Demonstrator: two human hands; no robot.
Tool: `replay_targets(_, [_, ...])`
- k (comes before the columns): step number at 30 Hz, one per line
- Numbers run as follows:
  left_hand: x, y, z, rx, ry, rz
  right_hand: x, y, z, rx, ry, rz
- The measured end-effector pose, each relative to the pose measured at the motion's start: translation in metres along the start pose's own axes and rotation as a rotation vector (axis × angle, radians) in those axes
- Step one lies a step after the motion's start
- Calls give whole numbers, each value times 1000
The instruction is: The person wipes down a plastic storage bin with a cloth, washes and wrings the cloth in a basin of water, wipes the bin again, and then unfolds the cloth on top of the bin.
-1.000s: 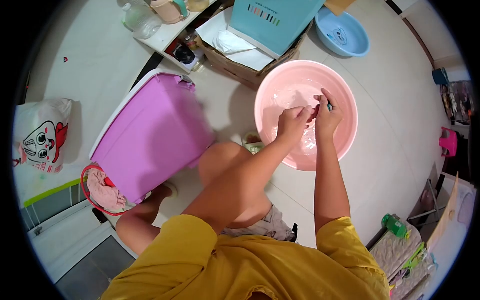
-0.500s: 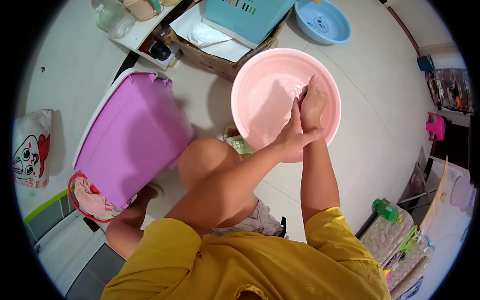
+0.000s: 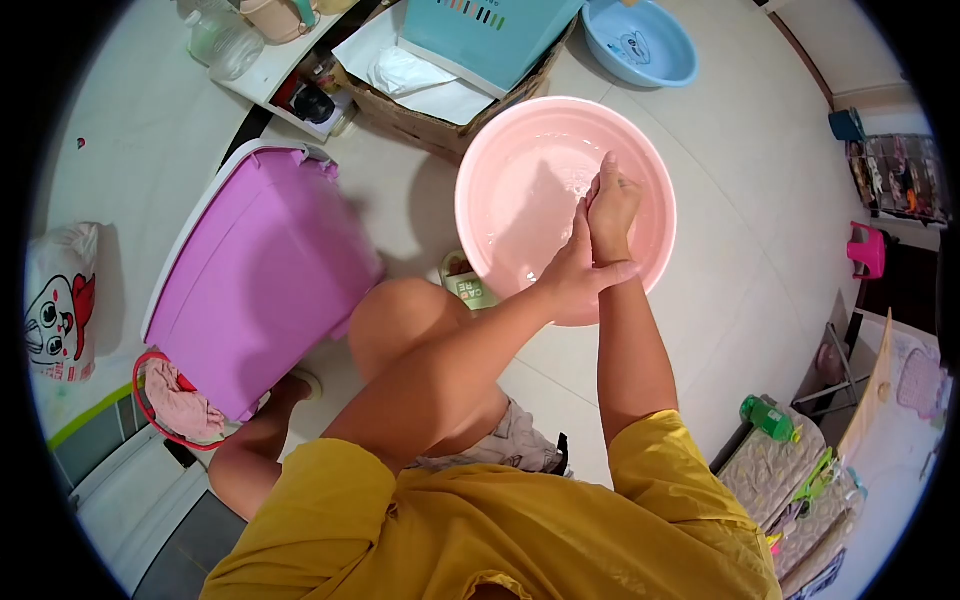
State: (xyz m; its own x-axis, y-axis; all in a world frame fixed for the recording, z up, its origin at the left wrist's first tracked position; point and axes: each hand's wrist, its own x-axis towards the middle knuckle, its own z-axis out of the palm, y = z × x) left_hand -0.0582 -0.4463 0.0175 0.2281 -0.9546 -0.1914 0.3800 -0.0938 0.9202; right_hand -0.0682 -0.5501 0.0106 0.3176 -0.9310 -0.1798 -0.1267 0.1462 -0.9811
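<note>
A round pink basin [image 3: 488, 246] with clear water in it stands on the floor, and both my hands are over it. My left hand [image 3: 577, 265] clasps my right wrist, its thumb lying across the inner side and its fingers reaching up along the right hand. My right hand [image 3: 614, 212] is closed and looks wet, its thumb pointing to the far side of the basin. Whatever the right fingers hold, if anything, is hidden.
A purple bin [image 3: 255, 280] lies tilted left of my knee. Behind the basin are a cardboard box [image 3: 425, 128] and a blue basin [image 3: 650, 72]. A light green slipper [image 3: 470, 290] lies near the pink rim. A green bottle [image 3: 768, 418] lies at the right.
My right hand has turned and its fingers have closed; a small dark-red spot seen between the hands before is hidden now. My left hand stays at the right wrist. The view has shifted slightly.
</note>
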Motion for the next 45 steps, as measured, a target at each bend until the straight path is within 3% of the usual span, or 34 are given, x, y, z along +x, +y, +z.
replay_targets(5, [2, -22, -2, 60, 118, 67, -2, 2, 0, -25, 2, 11])
replay_targets(9, [8, -14, -26, -51, 436, -162, -6, -4, 0, 119, -123, 147])
replay_targets(11, [14, -27, -37, -19, 533, -131, -6, -6, -2, 226, -163, 150])
replay_targets(13, [7, -12, -42, -112, 434, -168, -7, -10, -9, 195, -400, 144])
replay_targets(15, [3, -1, -43, -201, 328, -206, -11, -12, -12, 145, -382, 129])
replay_targets(17, [4, 4, -41, -260, 388, -148, -13, -16, -19, 265, -434, 193])
replay_targets(18, [2, 12, -38, -282, 456, -121, -18, -32, -24, 59, -440, 215])
replay_targets(21, [0, 17, -45, -325, 532, -102, -14, -30, -43, -11, -453, 304])
replay_targets(22, [-1, 22, -45, -335, 554, -117, -16, -30, -45, -61, -436, 246])
replay_targets(27, [-7, 25, -47, -288, 441, -69, -19, -17, -58, -33, -474, 70])
replay_targets(29, [-11, 30, -43, -458, 396, -125, -19, -15, -60, 162, -440, 162])
replay_targets(33, [-8, 12, -56, -438, 297, -218, -20, -13, -62, 280, -344, 334])
replay_targets(37, [-12, 17, -52, -376, 440, -190, -25, -13, -65, -89, -535, 217])
replay_targets(39, [-13, 19, -50, -359, 464, -228, -25, -7, -62, 114, -362, 230])
replay_targets(41, [-11, 14, -52, -121, 337, -246, -25, -4, -62, 228, -328, 200])
replay_targets(43, [-11, 14, -48, -78, 331, -231, -24, -4, -64, 420, -315, 188])
replay_targets(45, [-8, 12, -47, -250, 368, -41, -24, -2, -68, 473, -332, 197])
